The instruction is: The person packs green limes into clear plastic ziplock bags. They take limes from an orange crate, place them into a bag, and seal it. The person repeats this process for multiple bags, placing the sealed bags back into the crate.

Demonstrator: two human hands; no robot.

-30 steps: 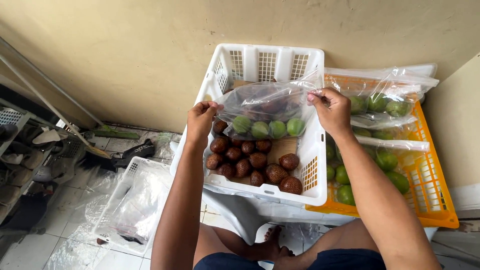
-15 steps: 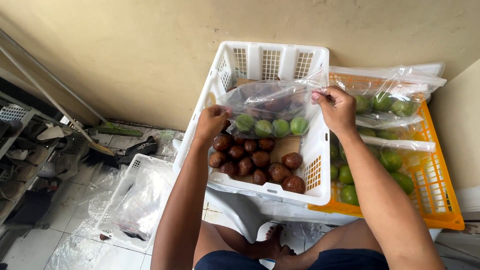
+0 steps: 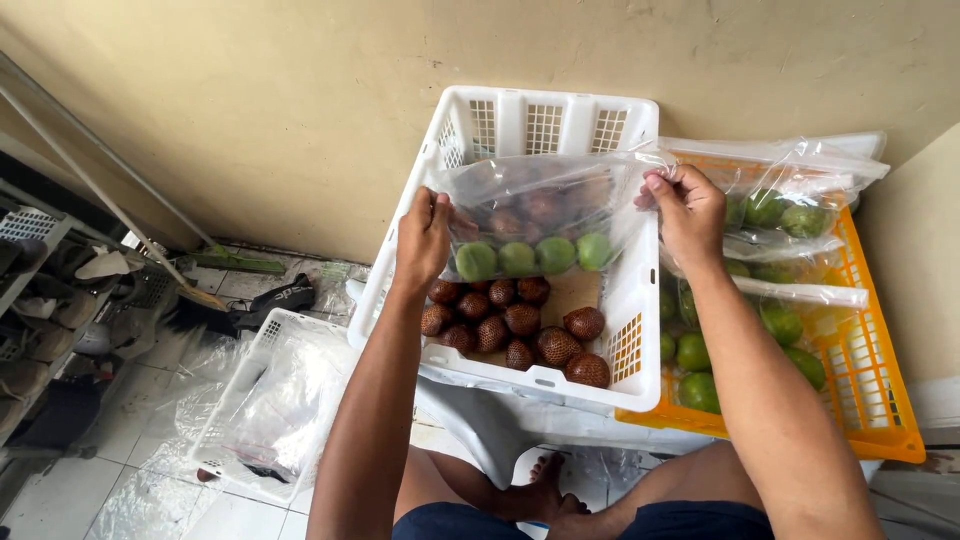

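Both hands barely shifted; bag edge sits slightly higher. Left hand [image 3: 424, 238] pinches the clear bag [image 3: 535, 215] at its left corner, right hand [image 3: 688, 208] pinches the right corner, bag stretched between them over the white crate [image 3: 545, 125]. Green fruits [image 3: 535, 257] sag low: keep corners level and taut.

A clear plastic bag [image 3: 540, 215] is stretched open and held up by its two top corners, the left hand [image 3: 424, 240] pinching one and the right hand [image 3: 686, 208] pinching the other. Four round green fruits [image 3: 535, 257] sit in a row along the sagging bottom of the bag. The bag hangs just above a white plastic crate [image 3: 545, 125] that holds brown, scaly fruits [image 3: 520, 330].
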